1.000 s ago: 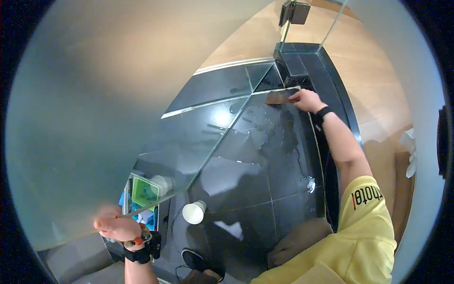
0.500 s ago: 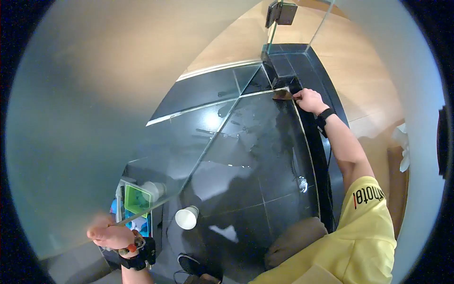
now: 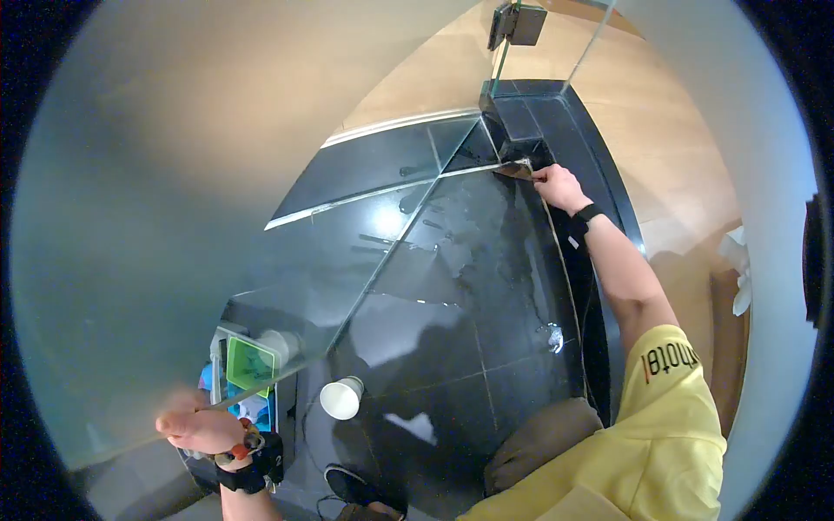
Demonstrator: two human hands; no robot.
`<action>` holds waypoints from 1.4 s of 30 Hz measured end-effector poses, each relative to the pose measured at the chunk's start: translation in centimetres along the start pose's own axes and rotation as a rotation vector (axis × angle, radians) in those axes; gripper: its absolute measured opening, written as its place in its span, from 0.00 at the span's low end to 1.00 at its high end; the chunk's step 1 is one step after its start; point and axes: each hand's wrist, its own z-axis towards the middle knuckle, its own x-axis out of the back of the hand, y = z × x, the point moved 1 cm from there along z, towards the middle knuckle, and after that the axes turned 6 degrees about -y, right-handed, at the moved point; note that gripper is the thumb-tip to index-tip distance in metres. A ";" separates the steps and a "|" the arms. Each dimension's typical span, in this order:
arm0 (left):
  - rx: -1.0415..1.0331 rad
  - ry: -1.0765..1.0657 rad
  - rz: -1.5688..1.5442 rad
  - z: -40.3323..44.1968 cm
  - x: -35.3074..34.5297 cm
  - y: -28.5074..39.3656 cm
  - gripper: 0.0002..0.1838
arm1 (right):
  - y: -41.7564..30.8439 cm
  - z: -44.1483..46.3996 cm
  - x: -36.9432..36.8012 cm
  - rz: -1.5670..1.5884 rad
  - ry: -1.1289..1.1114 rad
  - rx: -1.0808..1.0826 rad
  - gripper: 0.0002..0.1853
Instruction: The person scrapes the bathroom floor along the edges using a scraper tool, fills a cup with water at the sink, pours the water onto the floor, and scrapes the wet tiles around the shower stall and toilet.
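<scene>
At the upper right, my right hand (image 3: 559,187) is closed on a brush-like or scraper-like tool (image 3: 514,170), whose flat brown head lies against the wet dark floor tiles (image 3: 434,339) at the corner by the black ledge. My left hand (image 3: 201,427) is at the lower left on the edge of the frosted glass panel (image 3: 139,260). Its thumb is on the near side and its fingers show blurred through the glass. A white cup (image 3: 341,398) sits on the tiles right of that hand.
Beside the left hand stands a caddy with a green container (image 3: 250,363) and blue items. The black raised ledge (image 3: 578,148) curves along the right. A metal glass hinge (image 3: 518,25) is at the top. My shoe (image 3: 349,484) shows at the bottom.
Over the last second the view has shifted, moving the scene left. My right hand and the tool have moved closer to the corner by the ledge. The left hand still holds the panel.
</scene>
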 end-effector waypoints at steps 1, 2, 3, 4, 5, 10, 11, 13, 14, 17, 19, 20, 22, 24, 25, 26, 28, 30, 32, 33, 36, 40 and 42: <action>-0.007 0.004 -0.010 0.1 0.0 -0.1 0.30 | -0.1 -0.2 -0.4 -0.001 0.031 -0.008 0.15; -0.013 0.011 -0.018 0.1 0.1 -0.1 0.31 | -0.1 -0.2 -0.7 -0.001 0.026 -0.008 0.15; -0.012 0.010 -0.017 0.1 0.1 0.1 0.31 | 0.0 -0.1 -0.9 -0.021 0.019 -0.060 0.15; 0.000 0.014 0.032 0.1 0.0 0.5 0.32 | 0.0 -0.2 -0.9 -0.039 0.015 -0.113 0.16; 0.010 0.019 0.080 0.2 0.0 0.8 0.34 | -0.1 -0.3 -0.7 -0.057 0.012 -0.167 0.16; 0.064 0.062 0.063 0.1 0.0 0.6 0.34 | 0.4 -0.1 -0.9 0.020 0.084 -0.097 0.15; 0.084 0.056 0.086 0.0 -0.1 0.6 0.33 | 0.6 -0.2 -1.2 0.014 0.081 -0.103 0.15; 0.055 0.011 0.044 0.0 0.0 0.3 0.32 | 0.4 -0.4 -1.8 -0.003 0.071 -0.165 0.15; 0.019 -0.023 0.003 0.2 0.2 0.3 0.30 | 0.3 -0.8 -2.1 0.059 0.078 -0.193 0.14; 0.113 0.111 0.022 0.0 -0.4 0.7 0.31 | -0.7 -2.5 -1.8 0.104 0.081 -0.215 0.13; 0.074 0.101 0.019 0.0 -0.4 0.6 0.31 | -1.5 -2.5 -1.2 0.077 0.062 -0.237 0.13; 0.035 0.083 0.019 -0.2 -0.3 0.6 0.31 | -1.5 -2.1 -1.1 0.051 0.065 -0.201 0.14; 0.016 0.053 0.038 0.0 -0.1 0.2 0.31 | -1.1 -0.8 -1.1 0.038 0.062 -0.143 0.15; -0.008 0.020 0.068 0.2 0.3 -0.1 0.31 | -0.3 -0.4 -1.5 0.087 0.061 -0.169 0.15; 0.017 0.024 0.068 0.2 0.4 -0.1 0.31 | 0.0 -0.7 -1.5 0.133 0.065 -0.202 0.15; 0.044 0.031 0.060 0.2 0.2 0.0 0.32 | 0.4 -1.3 -1.7 0.129 0.020 -0.242 0.16; 0.036 0.037 0.040 0.3 -0.1 0.3 0.32 | 0.7 -2.0 -1.9 0.106 0.004 -0.279 0.16; 0.026 0.044 0.034 0.3 -0.1 0.6 0.33 | -1.3 -2.7 -0.7 0.067 -0.032 -0.259 0.16; 0.030 0.073 0.075 0.0 -0.4 1.0 0.33 | -0.8 -1.5 -1.3 0.063 0.030 -0.211 0.16; 0.033 0.073 0.076 -0.1 -0.2 0.6 0.33 | -0.6 -0.5 -1.4 0.067 0.096 -0.156 0.15; 0.017 -0.002 0.032 0.3 0.5 -0.4 0.31 | 1.0 -0.4 -2.0 0.171 0.015 -0.212 0.18; 0.045 0.028 -0.036 0.3 0.1 -0.2 0.31 | -0.1 -3.8 0.3 0.121 -0.056 -0.214 0.20; 0.045 0.040 -0.049 0.0 0.3 -0.6 0.31 | -1.4 -3.9 0.9 0.089 -0.030 -0.136 0.17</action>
